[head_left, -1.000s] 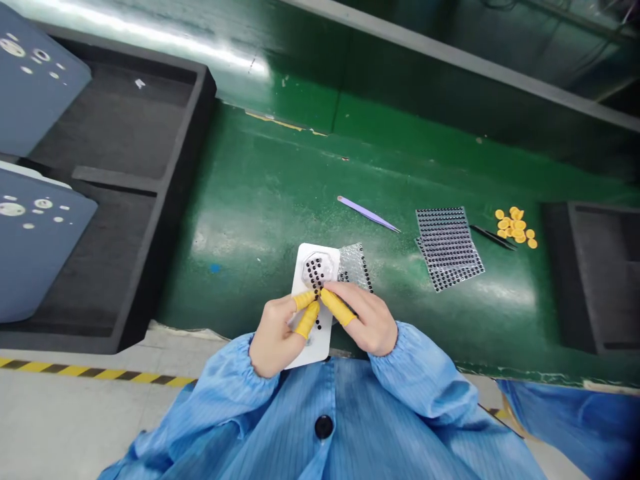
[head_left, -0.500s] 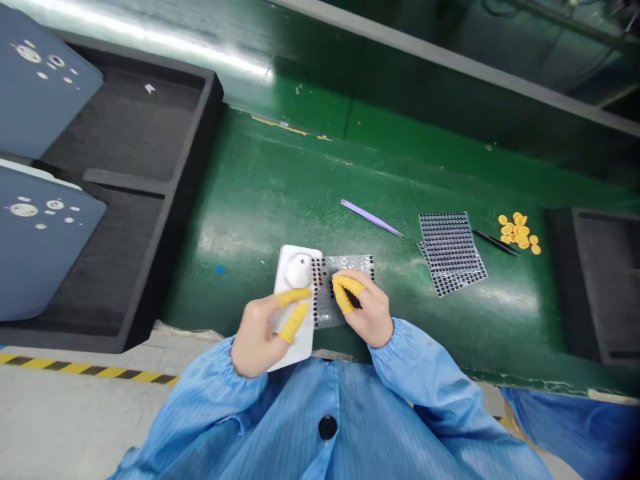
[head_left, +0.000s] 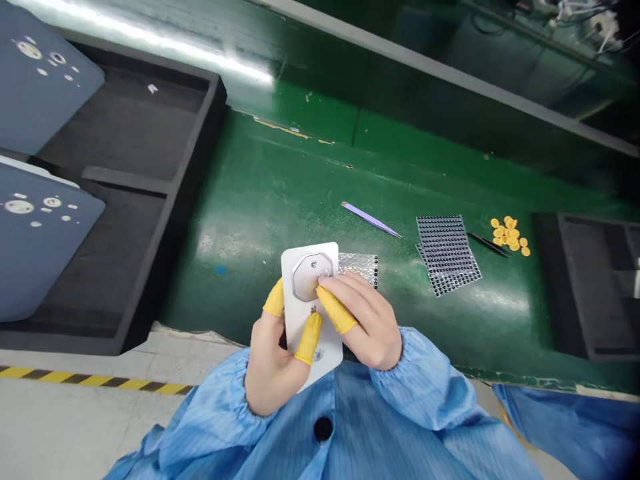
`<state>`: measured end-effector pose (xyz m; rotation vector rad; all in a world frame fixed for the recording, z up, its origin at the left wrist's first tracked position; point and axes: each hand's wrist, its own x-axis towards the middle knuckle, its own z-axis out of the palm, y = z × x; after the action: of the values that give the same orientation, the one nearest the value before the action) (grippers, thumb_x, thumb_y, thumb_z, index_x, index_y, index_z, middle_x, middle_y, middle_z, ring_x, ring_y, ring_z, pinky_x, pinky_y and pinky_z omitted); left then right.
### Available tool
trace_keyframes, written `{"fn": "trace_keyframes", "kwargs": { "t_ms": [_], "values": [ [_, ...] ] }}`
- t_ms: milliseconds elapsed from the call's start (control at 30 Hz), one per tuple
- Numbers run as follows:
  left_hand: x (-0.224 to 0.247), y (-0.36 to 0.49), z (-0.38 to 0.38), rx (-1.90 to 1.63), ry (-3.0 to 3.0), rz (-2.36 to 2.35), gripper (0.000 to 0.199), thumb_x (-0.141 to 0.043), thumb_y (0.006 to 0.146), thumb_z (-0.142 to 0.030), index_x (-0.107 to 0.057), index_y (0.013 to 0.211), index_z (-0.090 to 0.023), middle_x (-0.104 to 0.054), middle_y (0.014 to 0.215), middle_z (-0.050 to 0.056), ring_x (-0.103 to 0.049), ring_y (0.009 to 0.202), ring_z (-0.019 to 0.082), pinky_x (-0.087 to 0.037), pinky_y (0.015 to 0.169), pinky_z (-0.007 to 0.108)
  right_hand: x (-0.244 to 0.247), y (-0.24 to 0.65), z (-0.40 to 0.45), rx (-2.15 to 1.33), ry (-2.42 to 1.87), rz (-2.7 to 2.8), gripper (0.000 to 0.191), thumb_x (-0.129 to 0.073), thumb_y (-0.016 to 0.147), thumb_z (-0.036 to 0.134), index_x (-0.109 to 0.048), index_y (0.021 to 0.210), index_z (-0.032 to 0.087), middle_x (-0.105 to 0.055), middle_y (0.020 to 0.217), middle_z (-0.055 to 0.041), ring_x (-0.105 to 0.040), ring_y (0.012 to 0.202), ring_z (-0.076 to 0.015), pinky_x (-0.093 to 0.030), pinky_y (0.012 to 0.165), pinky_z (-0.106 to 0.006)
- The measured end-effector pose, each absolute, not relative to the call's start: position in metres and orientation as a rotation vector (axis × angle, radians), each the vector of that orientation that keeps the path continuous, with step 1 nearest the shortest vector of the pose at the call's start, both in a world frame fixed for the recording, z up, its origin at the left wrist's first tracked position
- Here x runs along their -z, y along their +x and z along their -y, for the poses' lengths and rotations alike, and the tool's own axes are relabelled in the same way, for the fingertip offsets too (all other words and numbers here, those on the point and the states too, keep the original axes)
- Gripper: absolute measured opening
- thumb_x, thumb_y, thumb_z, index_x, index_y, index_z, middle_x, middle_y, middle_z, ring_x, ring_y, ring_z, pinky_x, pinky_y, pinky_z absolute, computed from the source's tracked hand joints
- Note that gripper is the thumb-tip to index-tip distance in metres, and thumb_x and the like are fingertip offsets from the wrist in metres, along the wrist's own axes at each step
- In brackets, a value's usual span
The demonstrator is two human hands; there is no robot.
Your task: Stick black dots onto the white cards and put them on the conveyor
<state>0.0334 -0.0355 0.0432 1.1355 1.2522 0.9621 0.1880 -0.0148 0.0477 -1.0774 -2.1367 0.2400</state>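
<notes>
A white panel [head_left: 300, 320] with a raised, silver-rimmed disc [head_left: 305, 277] near its top is tilted up in my left hand [head_left: 280, 360]. Yellow covers sit on my left thumb and a finger, the thumb on the panel's face and the finger at its left edge. My right hand [head_left: 367, 320] presses its closed fingertips on the lower right of the disc; whatever they hold, if anything, is hidden. Partly covered by the panel and my right hand, a clear sheet with black dots [head_left: 357, 262] lies on the green table [head_left: 280, 180].
Purple tweezers [head_left: 371, 219] lie beyond my hands. To the right are dotted sheets [head_left: 447, 253], black tweezers [head_left: 490, 245] and yellow finger covers [head_left: 510, 235]. A black tray [head_left: 195, 160] with grey-blue panels [head_left: 45, 247] stands left; another black tray [head_left: 573, 287] stands at the right.
The white panel has been lifted and shifted right, over part of the dotted sheet, and my left hand now grips it. My right hand has moved from the sheet to the disc.
</notes>
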Motion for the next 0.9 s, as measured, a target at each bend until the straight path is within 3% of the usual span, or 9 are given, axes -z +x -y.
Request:
{"fn": "trace_keyframes", "kwargs": {
  "t_ms": [167,433,667,767,900],
  "values": [
    [-0.043,0.035,0.037,-1.053,1.236,-1.267,0.071,-0.068,0.075,-0.012,-0.04,0.14,-0.02,-0.067,0.121,0.008,-0.068,0.101,0.026,-0.059,0.08,0.028,-0.04,0.193,0.019,-0.162,-1.024,2.186,0.03,-0.05,0.086,0.01,-0.057,0.115,0.005,-0.061,0.121,-0.0228,-0.052,0.123,-0.0292,-0.055,0.092,-0.047],
    [-0.036,0.033,0.039,-1.026,1.325,-1.229,0.081,-0.066,0.076,-0.007,-0.03,0.146,-0.024,-0.06,0.131,0.01,-0.067,0.105,0.025,-0.057,0.082,0.027,-0.045,0.198,0.014,-0.219,-1.026,2.265,0.034,-0.047,0.09,0.019,-0.054,0.121,0.007,-0.055,0.129,-0.0235,-0.048,0.126,-0.031,-0.053,0.094,-0.05],
    [-0.034,0.036,0.038,-1.006,1.202,-1.184,0.082,-0.067,0.075,-0.005,-0.031,0.146,-0.025,-0.069,0.115,0.008,-0.071,0.091,0.021,-0.058,0.075,0.023,-0.034,0.197,0.024,-0.451,-1.084,2.215,0.041,-0.039,0.093,0.022,-0.047,0.13,0.006,-0.044,0.141,-0.0241,-0.035,0.136,-0.0334,-0.049,0.099,-0.055],
    [-0.036,0.039,0.036,-0.978,1.109,-1.139,0.078,-0.068,0.075,-0.006,-0.035,0.143,-0.025,-0.072,0.11,0.006,-0.072,0.083,0.018,-0.058,0.072,0.021,-0.026,0.2,0.026,-0.526,-1.046,2.099,0.044,-0.043,0.092,0.02,-0.046,0.134,0.011,-0.042,0.144,-0.0195,-0.037,0.136,-0.0323,-0.046,0.102,-0.056],
    [-0.048,0.042,0.03,-0.985,0.85,-1.031,0.06,-0.067,0.079,-0.013,-0.045,0.134,-0.026,-0.072,0.11,0.006,-0.073,0.08,0.019,-0.06,0.067,0.023,-0.025,0.199,0.026,-0.705,-1.071,1.714,0.041,-0.044,0.093,0.02,-0.05,0.134,0.022,-0.05,0.139,-0.0105,-0.046,0.13,-0.028,-0.04,0.108,-0.055]
  ]
}}
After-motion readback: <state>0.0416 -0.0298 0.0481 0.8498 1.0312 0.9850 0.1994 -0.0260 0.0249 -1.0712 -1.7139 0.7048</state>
